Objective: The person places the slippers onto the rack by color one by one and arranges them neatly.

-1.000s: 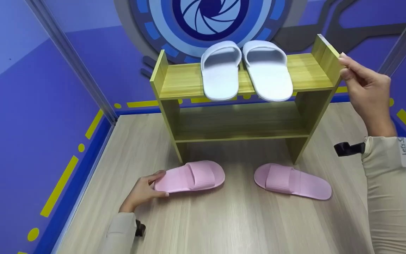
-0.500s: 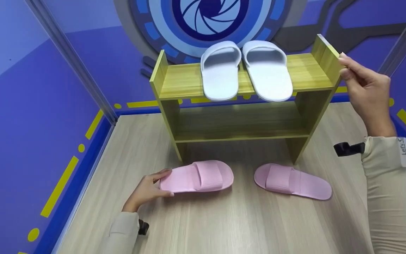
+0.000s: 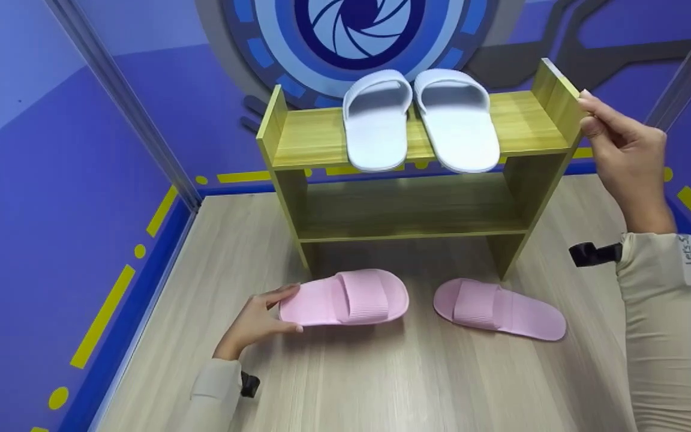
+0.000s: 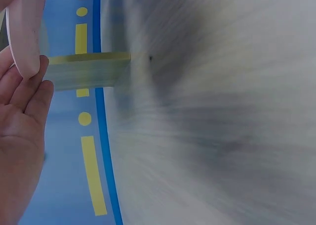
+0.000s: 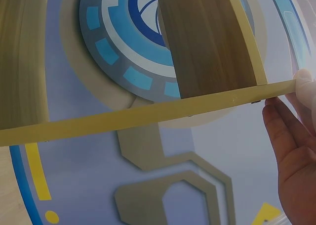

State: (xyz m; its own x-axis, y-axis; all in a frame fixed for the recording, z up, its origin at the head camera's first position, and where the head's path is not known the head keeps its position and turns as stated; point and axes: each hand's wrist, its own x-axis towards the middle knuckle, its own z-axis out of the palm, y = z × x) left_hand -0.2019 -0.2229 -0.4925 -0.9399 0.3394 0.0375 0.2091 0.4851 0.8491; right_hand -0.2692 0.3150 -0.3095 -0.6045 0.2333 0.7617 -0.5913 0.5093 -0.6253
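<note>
My left hand (image 3: 255, 324) grips a pink slipper (image 3: 315, 303) by its heel, thumb on the near side and fingers on the far side. Its toe points right, close over the floor with a shadow below. The left wrist view catches only part of this slipper (image 4: 24, 37) above the fingers (image 4: 34, 94). Up at the right, my right hand (image 3: 630, 162) pinches the top of the side panel of a small wooden shoe rack (image 3: 411, 207); the right wrist view shows that panel's edge (image 5: 148, 113) between thumb and fingers. A second pink slipper (image 3: 528, 315) lies to the right, toe leftward.
Two white slippers (image 3: 375, 138) stand side by side on the rack's top board, heels toward me. Blue patterned walls (image 3: 51, 180) close off the back and sides. Wood-look floor (image 3: 381, 384) spreads in front of the rack.
The left hand has moved right and slightly up with its pink slipper, bringing it nearer the other one. The right hand, rack and white slippers have stayed put.
</note>
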